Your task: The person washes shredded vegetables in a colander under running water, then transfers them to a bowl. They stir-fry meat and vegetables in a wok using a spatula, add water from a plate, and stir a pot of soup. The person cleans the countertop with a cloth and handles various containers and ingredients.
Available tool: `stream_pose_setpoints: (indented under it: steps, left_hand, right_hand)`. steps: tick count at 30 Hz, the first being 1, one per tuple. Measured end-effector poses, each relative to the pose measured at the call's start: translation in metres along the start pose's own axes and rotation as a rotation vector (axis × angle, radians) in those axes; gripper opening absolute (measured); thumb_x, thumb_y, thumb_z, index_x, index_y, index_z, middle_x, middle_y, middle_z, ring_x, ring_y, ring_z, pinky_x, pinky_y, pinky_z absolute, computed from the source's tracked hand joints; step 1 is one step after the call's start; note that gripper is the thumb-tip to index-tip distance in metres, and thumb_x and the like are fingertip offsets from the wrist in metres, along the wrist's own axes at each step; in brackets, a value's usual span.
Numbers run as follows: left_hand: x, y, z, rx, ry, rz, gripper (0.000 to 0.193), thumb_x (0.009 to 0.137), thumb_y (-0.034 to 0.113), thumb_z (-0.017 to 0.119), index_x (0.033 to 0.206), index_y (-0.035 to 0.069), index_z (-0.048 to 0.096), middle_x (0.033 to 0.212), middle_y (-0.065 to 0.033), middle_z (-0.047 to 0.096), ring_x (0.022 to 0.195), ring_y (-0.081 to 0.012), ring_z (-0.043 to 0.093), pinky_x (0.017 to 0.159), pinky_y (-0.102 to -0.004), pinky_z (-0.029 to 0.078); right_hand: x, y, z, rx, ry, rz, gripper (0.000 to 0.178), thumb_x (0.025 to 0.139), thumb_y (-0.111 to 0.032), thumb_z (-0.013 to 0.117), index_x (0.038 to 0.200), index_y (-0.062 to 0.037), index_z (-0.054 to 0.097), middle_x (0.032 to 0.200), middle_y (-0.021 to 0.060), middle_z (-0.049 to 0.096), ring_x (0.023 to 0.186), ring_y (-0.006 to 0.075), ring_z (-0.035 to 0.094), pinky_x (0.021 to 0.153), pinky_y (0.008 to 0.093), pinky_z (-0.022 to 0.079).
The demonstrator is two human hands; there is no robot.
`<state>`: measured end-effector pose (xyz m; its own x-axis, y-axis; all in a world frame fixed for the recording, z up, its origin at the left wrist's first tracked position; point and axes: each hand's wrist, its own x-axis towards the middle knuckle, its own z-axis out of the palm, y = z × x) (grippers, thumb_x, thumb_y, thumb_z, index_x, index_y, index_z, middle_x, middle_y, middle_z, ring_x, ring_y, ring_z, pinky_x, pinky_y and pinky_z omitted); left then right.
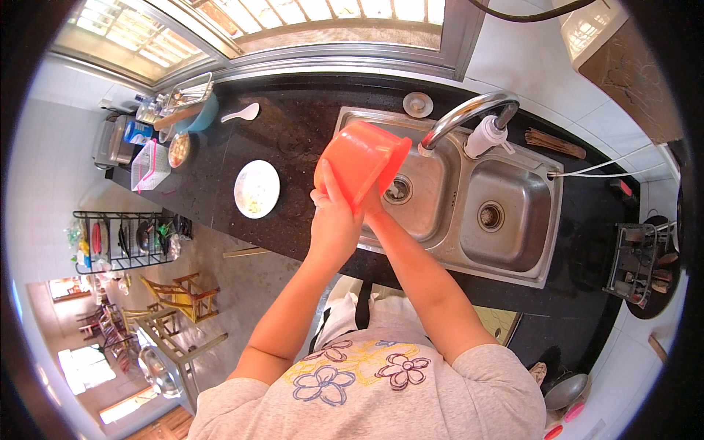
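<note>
A red-orange plastic basin (357, 158) is tipped on its side at the left edge of the double sink, its mouth facing the left bowl (431, 202). My left hand (334, 224) is closed on the basin's outer wall, one finger stretched up along it. At the near rim, my right hand (372, 205) grips the basin too, its fingers partly hidden behind the wall. A curved chrome faucet (473, 110) arches over the sink just right of the basin. Something small and pale lies at the left bowl's drain (398, 189).
Left on the black counter (220, 165) are a white dish (257, 189) with food bits, a white spoon (243, 113), a blue-green container (202, 116) and a pink-and-white basket (150, 165). The right sink bowl (506, 213) adjoins; a small saucer (418, 104) sits behind it.
</note>
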<state>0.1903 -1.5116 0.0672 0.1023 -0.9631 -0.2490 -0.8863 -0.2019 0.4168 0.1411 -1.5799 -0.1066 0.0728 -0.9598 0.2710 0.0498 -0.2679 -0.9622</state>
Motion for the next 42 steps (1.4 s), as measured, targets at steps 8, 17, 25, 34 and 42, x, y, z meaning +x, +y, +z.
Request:
stream_pose_setpoints:
  steps: [8,17,25,34,42]
  left_hand:
    - [0.001,-0.003,0.004,0.003,0.012,0.024,0.095,0.088,0.016,0.060,0.148,0.005,-0.013,0.115,-0.0374,0.040,0.082,-0.0516,0.061,0.072,-0.0501,0.052]
    - [-0.003,0.001,0.004,0.098,0.023,0.043,0.094,0.090,0.025,0.059,0.148,0.005,-0.012,0.112,-0.0378,0.041,0.079,-0.0510,0.062,0.068,-0.0504,0.053]
    - [-0.003,0.003,0.002,0.111,0.017,0.044,0.094,0.091,0.026,0.059,0.148,0.004,-0.012,0.111,-0.0394,0.042,0.077,-0.0514,0.062,0.066,-0.0504,0.053]
    - [-0.001,0.000,0.006,0.118,0.030,0.040,0.093,0.091,0.025,0.059,0.148,0.004,-0.012,0.111,-0.0399,0.042,0.077,-0.0511,0.062,0.067,-0.0505,0.053]
    - [-0.001,0.002,0.004,0.129,0.011,0.019,0.094,0.090,0.024,0.060,0.149,0.004,-0.011,0.115,-0.0426,0.040,0.076,-0.0507,0.062,0.067,-0.0496,0.053]
  right_hand:
    - [-0.001,-0.010,0.003,0.245,0.041,0.076,0.049,0.083,-0.018,0.074,0.125,-0.0091,0.051,0.122,0.0062,0.057,0.111,0.0183,0.057,0.092,0.0346,0.049]
    - [-0.006,0.000,0.010,0.339,0.018,0.077,0.036,0.092,-0.019,0.062,0.124,-0.0082,0.051,0.119,0.0069,0.057,0.104,0.0187,0.059,0.085,0.0354,0.053]
    - [-0.008,0.016,0.013,0.465,-0.029,0.238,0.027,0.099,-0.021,0.050,0.123,-0.0088,0.051,0.113,0.0065,0.059,0.097,0.0178,0.061,0.079,0.0345,0.055]
    - [-0.010,0.004,0.010,0.393,-0.006,0.158,0.028,0.099,-0.021,0.050,0.124,-0.0086,0.051,0.115,0.0063,0.059,0.098,0.0174,0.062,0.079,0.0334,0.056]
    - [-0.013,0.010,0.011,0.239,-0.033,0.137,0.031,0.098,-0.018,0.054,0.127,-0.0083,0.050,0.120,0.0063,0.057,0.104,0.0179,0.059,0.082,0.0336,0.055]
